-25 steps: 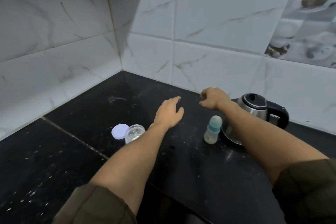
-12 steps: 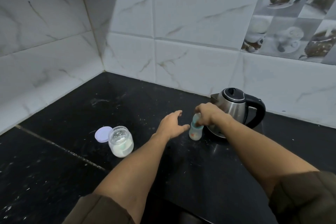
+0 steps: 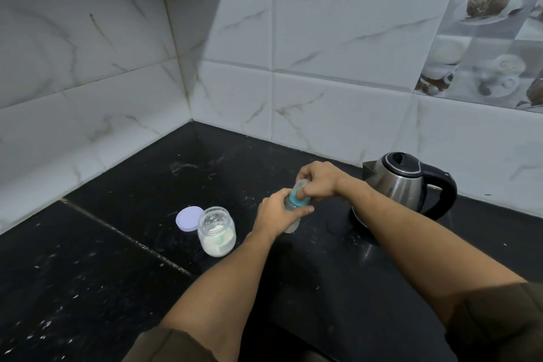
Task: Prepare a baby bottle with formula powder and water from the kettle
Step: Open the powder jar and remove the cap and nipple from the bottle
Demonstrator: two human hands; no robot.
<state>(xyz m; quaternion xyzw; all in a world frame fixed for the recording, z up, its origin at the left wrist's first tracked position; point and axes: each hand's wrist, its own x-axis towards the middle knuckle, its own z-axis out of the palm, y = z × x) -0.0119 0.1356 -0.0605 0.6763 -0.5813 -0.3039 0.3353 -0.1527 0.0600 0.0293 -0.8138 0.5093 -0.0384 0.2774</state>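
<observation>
A small baby bottle [image 3: 296, 203] with a teal collar and a clear cap stands on the black counter [image 3: 117, 258], slightly tilted. My left hand [image 3: 276, 214] wraps around its body. My right hand [image 3: 318, 182] grips its cap from above. To the left stands an open glass jar [image 3: 216, 231] holding white formula powder, with its pale lilac lid [image 3: 189, 219] lying flat beside it. A steel kettle [image 3: 402, 182] with a black lid and handle sits at the right, near the wall.
White marble-look tiled walls [image 3: 323, 67] meet in a corner behind the counter. White powder specks are scattered over the black counter. A seam runs diagonally across the counter at the left.
My left hand has closed around the bottle's body, and my right hand has shifted onto its cap. The bottle has been drawn away from the kettle, toward the jar.
</observation>
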